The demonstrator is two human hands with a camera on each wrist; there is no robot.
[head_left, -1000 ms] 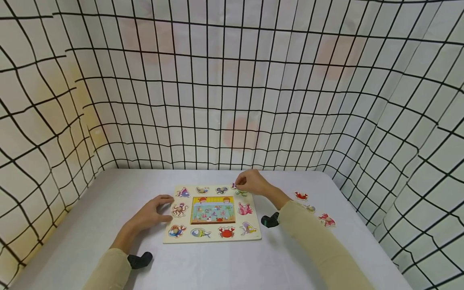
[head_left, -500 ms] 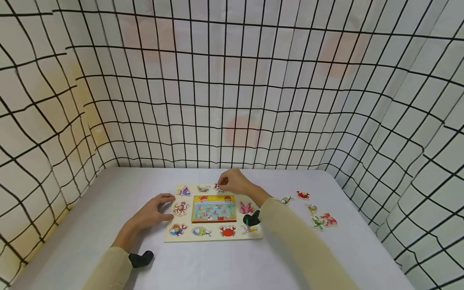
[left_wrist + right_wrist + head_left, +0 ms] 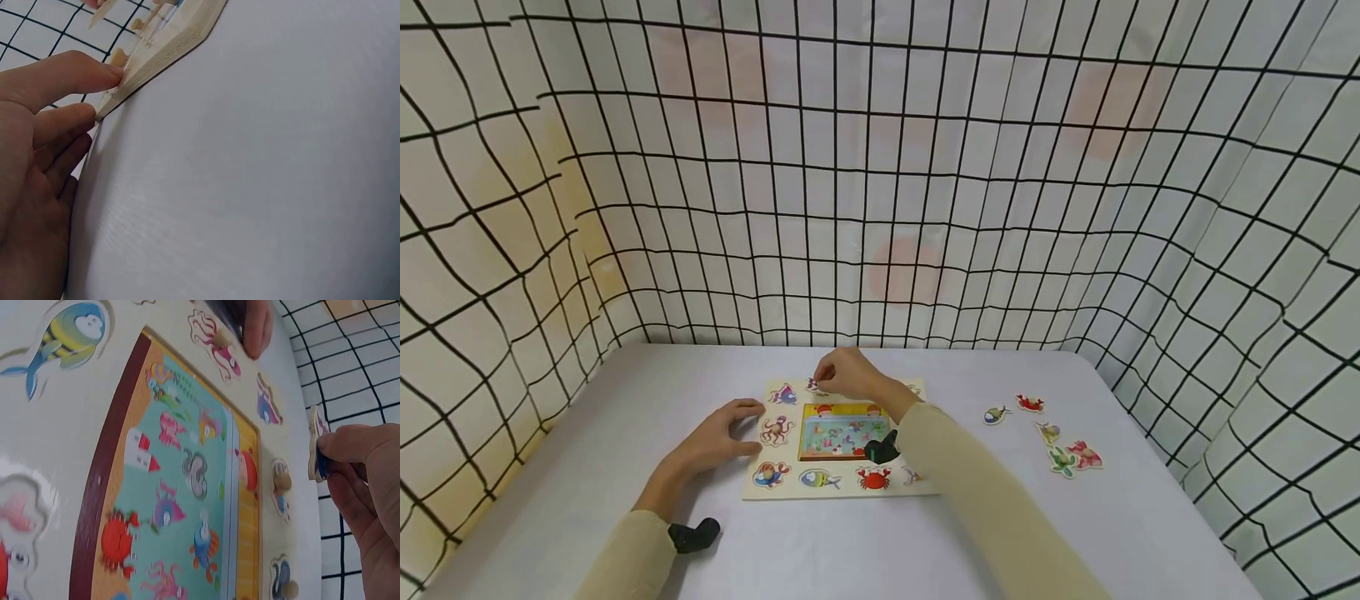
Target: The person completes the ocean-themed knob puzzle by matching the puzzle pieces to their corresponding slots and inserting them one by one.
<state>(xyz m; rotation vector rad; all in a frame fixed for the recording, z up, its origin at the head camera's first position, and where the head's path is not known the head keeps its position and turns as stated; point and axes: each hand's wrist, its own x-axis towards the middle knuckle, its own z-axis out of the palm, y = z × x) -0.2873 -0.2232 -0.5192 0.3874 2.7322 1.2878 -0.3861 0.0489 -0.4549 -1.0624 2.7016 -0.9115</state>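
Head view: the right hand [image 3: 850,372] pinches a thin painted wooden piece [image 3: 812,384] above the far edge of the pale rectangular wooden board [image 3: 842,490]; the left hand [image 3: 713,437], thumb and fingers apart, flanks its left edge. Left wrist: a fingertip [image 3: 112,74] touches the board. Right wrist: the piece shows edge-on at the fingertips.

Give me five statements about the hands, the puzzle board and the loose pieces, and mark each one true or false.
1. The right hand pinches a puzzle piece. True.
2. The left hand is at the left edge of the puzzle board. True.
3. Every piece off the puzzle board lies to its left. False: the loose pieces lie on the table to its right.
4. A red crab piece is among the loose pieces. True.
5. The left hand covers the octopus on the puzzle board. False: the octopus is in plain view.
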